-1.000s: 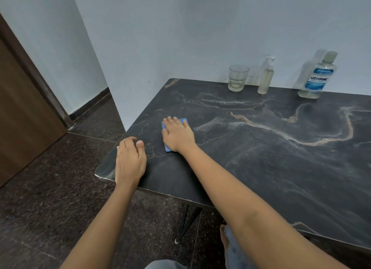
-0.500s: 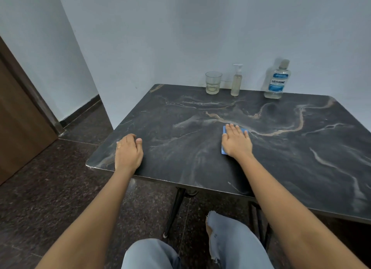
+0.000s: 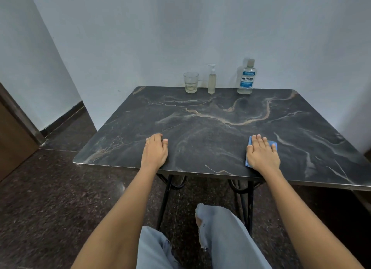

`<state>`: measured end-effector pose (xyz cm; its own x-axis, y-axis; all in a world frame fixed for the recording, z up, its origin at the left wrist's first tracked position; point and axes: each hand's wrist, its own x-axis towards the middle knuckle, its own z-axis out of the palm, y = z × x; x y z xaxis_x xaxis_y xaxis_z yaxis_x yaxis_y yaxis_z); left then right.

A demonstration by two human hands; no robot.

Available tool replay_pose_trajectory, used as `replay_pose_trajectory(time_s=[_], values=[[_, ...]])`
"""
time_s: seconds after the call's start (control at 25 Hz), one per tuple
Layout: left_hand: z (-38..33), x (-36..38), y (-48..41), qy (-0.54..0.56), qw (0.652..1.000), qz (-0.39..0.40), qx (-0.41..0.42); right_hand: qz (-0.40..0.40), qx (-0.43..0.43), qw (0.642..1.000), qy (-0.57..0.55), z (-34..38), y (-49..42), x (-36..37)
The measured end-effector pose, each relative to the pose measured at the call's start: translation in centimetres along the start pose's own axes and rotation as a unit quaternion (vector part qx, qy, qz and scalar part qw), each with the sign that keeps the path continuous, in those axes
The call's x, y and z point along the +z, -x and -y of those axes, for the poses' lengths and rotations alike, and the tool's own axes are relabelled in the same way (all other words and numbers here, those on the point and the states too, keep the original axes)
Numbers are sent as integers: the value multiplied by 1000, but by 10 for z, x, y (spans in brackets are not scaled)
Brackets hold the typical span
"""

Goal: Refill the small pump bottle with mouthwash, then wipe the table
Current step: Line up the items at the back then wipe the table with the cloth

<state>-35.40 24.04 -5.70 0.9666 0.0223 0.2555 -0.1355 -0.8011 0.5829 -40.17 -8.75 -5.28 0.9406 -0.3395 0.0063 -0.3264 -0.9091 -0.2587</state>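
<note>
Right hand (image 3: 262, 155) flat on blue cloth (image 3: 273, 143), fingers straight.
Left hand (image 3: 154, 152) rests on table (image 3: 210, 128), fingers loosely curled, gripping nothing.

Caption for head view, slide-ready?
Right hand presses blue cloth on the marble table, left hand resting nearby; glass, pump bottle, mouthwash bottle by the wall.

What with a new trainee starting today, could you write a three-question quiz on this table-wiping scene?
1. True or false: the right hand presses a blue cloth flat on the table.
2. What stands between the glass and the mouthwash bottle? A) the pump bottle B) a sponge C) nothing
3. Fill in: the left hand rests on the table, holding ____.

Key: 1 true; 2 A; 3 nothing.
</note>
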Motion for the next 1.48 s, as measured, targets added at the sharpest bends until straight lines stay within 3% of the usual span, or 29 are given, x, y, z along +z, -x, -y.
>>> replay_pose_trajectory(time_s=[0.2, 0.64, 0.8, 0.96, 1.2, 1.48], values=[[10, 4, -2, 42, 999, -28, -13, 3, -24, 1000, 15, 34, 32, 13], [15, 2, -4, 159, 979, -120, -30, 36, -207, 978, 6, 206, 44, 62], [16, -4, -3, 204, 965, -154, -57, 73, -308, 949, 7, 238, 51, 68], [16, -1, -2, 149, 983, -103, -39, 73, -309, 948, -18, 216, 36, 58], [-1, 8, 9, 15, 998, 3, 54, 32, -183, 982, -28, 120, -9, 32], [-48, 29, 21, 3, 997, 35, 62, 0, -61, 998, -12, -12, -32, -4]])
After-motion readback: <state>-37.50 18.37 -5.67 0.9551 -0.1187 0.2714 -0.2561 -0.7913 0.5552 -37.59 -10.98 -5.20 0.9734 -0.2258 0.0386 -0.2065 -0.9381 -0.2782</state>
